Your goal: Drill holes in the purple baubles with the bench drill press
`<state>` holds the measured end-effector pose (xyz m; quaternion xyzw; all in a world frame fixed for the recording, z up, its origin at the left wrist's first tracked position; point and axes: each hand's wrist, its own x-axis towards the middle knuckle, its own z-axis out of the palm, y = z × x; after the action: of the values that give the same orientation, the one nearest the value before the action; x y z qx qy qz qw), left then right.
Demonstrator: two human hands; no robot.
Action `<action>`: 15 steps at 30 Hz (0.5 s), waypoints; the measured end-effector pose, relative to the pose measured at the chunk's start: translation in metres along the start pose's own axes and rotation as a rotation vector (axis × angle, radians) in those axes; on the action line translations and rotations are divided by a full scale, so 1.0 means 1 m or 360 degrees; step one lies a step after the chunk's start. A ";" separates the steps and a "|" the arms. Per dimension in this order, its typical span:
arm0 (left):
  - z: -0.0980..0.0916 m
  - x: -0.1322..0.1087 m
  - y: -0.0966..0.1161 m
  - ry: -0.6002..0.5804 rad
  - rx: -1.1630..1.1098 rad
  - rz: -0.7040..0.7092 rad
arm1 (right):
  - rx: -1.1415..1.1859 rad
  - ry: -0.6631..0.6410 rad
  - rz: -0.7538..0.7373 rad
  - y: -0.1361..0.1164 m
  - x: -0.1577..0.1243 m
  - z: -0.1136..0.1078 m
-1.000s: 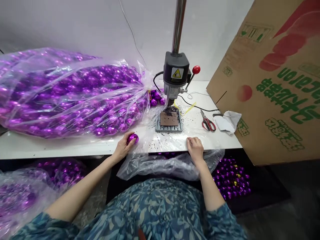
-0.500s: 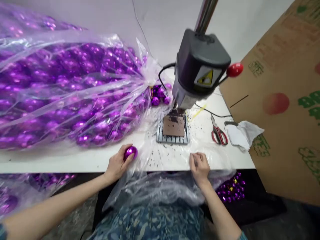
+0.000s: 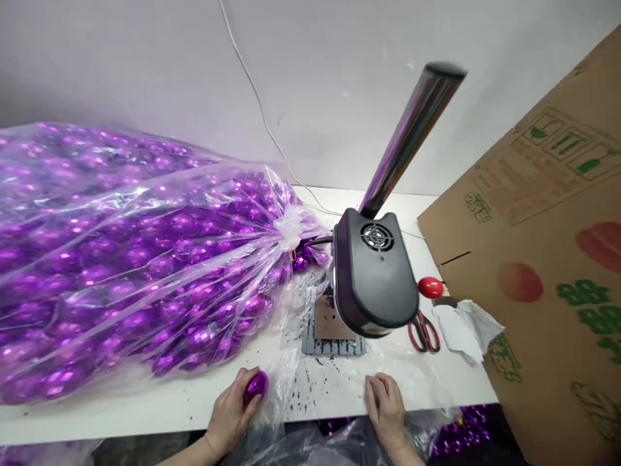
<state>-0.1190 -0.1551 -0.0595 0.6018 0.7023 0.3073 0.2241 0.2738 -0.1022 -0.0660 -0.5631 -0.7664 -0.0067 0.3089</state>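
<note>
My left hand (image 3: pixel 233 409) is closed around a shiny purple ball ornament (image 3: pixel 257 386) at the table's front edge. My right hand (image 3: pixel 387 404) rests on the plastic-covered table edge with its fingers curled together; whatever may be inside them is hidden. Between and beyond the hands stands a small bench drill press (image 3: pixel 376 272) with a black housing and a red-knobbed lever (image 3: pixel 431 287). Under its head lies a brown board (image 3: pixel 330 320) with a small hole, on a grey slotted base (image 3: pixel 334 347). Dark shavings dot the base and table.
A large clear bag (image 3: pixel 145 272) of purple balls, tied at its neck, fills the left side. Red-handled scissors (image 3: pixel 424 333) and crumpled white paper (image 3: pixel 463 330) lie right of the drill. A cardboard box (image 3: pixel 538 278) leans at the right, and a white cable (image 3: pixel 252 84) hangs along the wall.
My view has tilted upward, so the table and drill appear lower and more wall shows. Both hands keep about the same places on the table, the left still holding the ball ornament.
</note>
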 end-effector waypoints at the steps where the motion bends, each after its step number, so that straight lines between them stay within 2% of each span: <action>1: -0.001 0.000 0.002 -0.0030 0.0023 -0.0051 | 0.0015 -0.0055 0.0036 -0.002 0.001 -0.002; 7: -0.016 0.002 0.028 -0.0277 0.0110 -0.0508 | 0.0177 -0.0542 0.0433 -0.011 0.013 -0.021; 11: -0.031 0.008 0.053 -0.0316 -0.0029 -0.0735 | 0.0230 -0.0529 0.0834 -0.014 -0.003 -0.056; 15: -0.058 0.008 0.078 -0.0044 -0.0424 -0.1029 | 0.0193 -0.0389 0.1251 -0.031 -0.055 -0.113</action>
<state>-0.1044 -0.1501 0.0367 0.3177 0.8072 0.3012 0.3958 0.3090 -0.2017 0.0099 -0.7904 -0.5230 0.2237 0.2273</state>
